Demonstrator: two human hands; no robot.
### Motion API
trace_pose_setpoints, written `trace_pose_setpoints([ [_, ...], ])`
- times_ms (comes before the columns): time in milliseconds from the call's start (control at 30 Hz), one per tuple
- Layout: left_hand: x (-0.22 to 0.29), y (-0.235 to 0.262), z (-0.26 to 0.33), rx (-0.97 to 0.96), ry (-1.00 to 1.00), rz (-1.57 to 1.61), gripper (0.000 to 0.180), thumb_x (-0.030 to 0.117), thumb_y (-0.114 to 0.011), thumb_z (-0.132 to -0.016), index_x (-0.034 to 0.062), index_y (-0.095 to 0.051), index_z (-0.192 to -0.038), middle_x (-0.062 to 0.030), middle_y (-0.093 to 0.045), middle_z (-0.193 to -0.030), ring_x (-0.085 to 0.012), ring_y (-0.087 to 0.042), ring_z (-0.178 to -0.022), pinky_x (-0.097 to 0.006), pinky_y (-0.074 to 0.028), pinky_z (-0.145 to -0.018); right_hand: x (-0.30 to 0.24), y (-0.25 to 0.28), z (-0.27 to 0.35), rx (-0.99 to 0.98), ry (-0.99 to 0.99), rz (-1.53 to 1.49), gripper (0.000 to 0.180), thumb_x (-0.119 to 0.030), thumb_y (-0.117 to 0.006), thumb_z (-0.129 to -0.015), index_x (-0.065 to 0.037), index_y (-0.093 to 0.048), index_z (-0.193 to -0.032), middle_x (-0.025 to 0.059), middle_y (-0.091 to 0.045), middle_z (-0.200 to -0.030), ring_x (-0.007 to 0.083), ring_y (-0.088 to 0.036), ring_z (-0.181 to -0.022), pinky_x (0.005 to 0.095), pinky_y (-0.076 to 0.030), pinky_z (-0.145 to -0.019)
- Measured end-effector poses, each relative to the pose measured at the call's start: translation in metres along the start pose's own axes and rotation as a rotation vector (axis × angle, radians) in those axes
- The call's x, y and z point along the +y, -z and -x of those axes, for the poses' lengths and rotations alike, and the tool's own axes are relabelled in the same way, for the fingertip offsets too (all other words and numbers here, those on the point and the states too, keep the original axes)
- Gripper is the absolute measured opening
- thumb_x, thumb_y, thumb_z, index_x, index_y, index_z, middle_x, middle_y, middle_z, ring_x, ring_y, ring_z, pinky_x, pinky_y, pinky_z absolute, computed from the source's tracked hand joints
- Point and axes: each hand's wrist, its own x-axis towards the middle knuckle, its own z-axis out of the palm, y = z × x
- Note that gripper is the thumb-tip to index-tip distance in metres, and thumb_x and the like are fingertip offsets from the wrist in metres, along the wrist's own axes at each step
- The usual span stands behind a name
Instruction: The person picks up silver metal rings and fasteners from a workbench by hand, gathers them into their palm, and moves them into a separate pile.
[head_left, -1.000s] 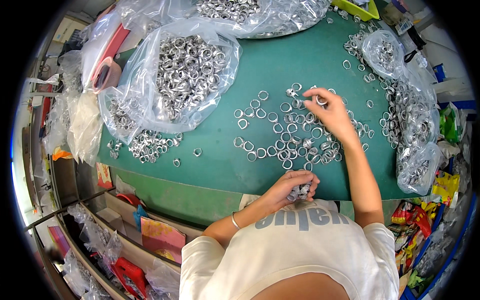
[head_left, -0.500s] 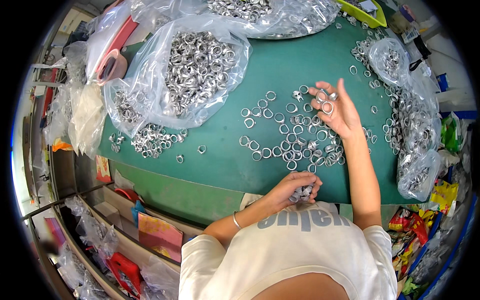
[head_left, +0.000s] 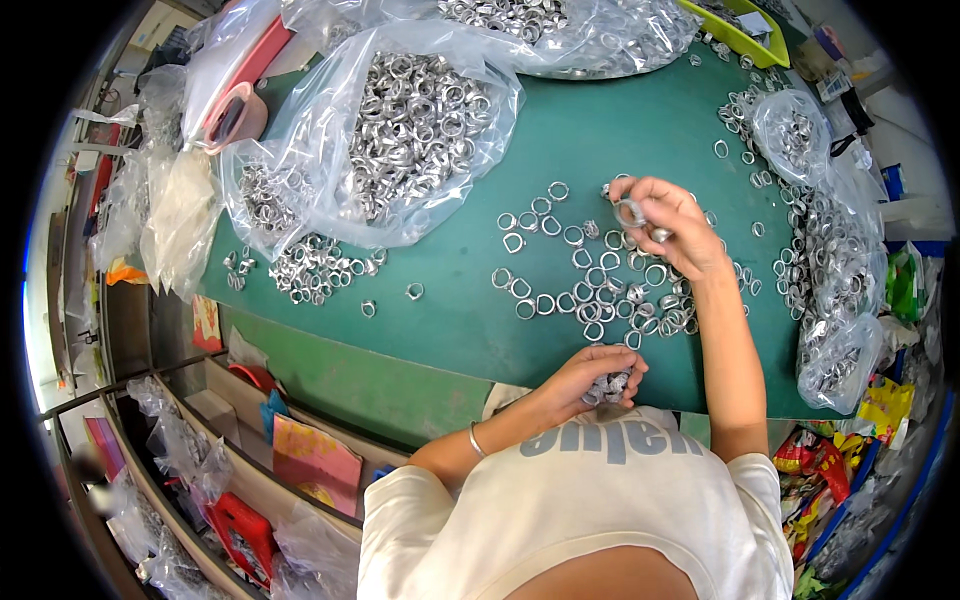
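Toward the left of the desk (head_left: 590, 130), a pink tub (head_left: 252, 118), then a loose heap (head_left: 310, 272) of rings, just in front of an open bag (head_left: 330, 125) full of more. At the near edge, left hand (head_left: 602, 374) curled round a clutch of rings (head_left: 610, 388). Beyond it, scattered rings (head_left: 600, 292). Above these, right hand (head_left: 675, 222) pinching one ring (head_left: 620, 212) between thumb and fingers. Then a yellow tray (head_left: 757, 50) at the back; far right, bagged rings (head_left: 835, 255).
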Motion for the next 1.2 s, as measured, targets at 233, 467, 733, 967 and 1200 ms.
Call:
trace_pose_setpoints([
  [233,0.0,0.002,-0.001,-0.008,0.014,0.008,0.02,0.019,-0.048,-0.092,0.0015,-0.058,-0.091,-0.0054,-0.055,-0.075,-0.014,-0.057,-0.069,-0.028,-0.051,-0.063,0.021,-0.02,-0.006,0.087,-0.015,0.485,0.012,-0.015,-0.058,-0.084,-0.003,-0.059,-0.084,0.0076,-0.058,-0.083,0.0137,-0.051,-0.056,0.0242,-0.042,-0.045],
  [467,-0.002,0.003,0.0,-0.012,0.0,0.011,0.021,0.019,-0.048,-0.092,0.0016,-0.058,-0.091,-0.0049,-0.056,-0.074,-0.0128,-0.057,-0.068,-0.028,-0.052,-0.062,0.046,-0.036,-0.01,0.153,0.198,1.398,0.011,-0.013,-0.066,-0.074,-0.004,-0.065,-0.081,0.0083,-0.06,-0.079,0.0203,-0.056,-0.06,0.0339,-0.046,-0.056],
  [733,-0.003,0.003,0.001,-0.001,-0.001,0.018,0.021,0.02,-0.049,-0.091,0.0017,-0.059,-0.09,-0.0043,-0.057,-0.073,-0.0114,-0.058,-0.067,-0.027,-0.052,-0.06,0.021,-0.034,-0.019,0.037,-0.181,-0.363,0.023,-0.014,-0.056,-0.085,-0.002,-0.052,-0.104,0.0098,-0.057,-0.085,0.0124,-0.051,-0.061,0.0162,-0.026,-0.032],
  [967,-0.003,0.005,0.002,-0.034,-0.022,0.029,0.021,0.019,-0.049,-0.091,0.0011,-0.059,-0.091,-0.0045,-0.057,-0.074,-0.0116,-0.058,-0.067,-0.027,-0.052,-0.06,0.06,-0.065,-0.04,0.168,0.324,1.528,0.02,-0.017,-0.063,-0.077,-0.006,-0.062,-0.094,0.0087,-0.056,-0.079,0.0286,-0.059,-0.069,0.038,-0.048,-0.057],
  [1200,-0.001,0.006,0.006,-0.02,-0.041,0.039,0.02,0.019,-0.05,-0.091,0.0017,-0.059,-0.089,-0.004,-0.056,-0.073,-0.0111,-0.058,-0.067,-0.026,-0.052,-0.06,0.059,-0.059,-0.043,0.161,0.324,1.331,0.013,-0.016,-0.06,-0.082,-0.003,-0.059,-0.085,0.0064,-0.058,-0.082,0.0188,-0.058,-0.064,0.0324,-0.045,-0.051],
])
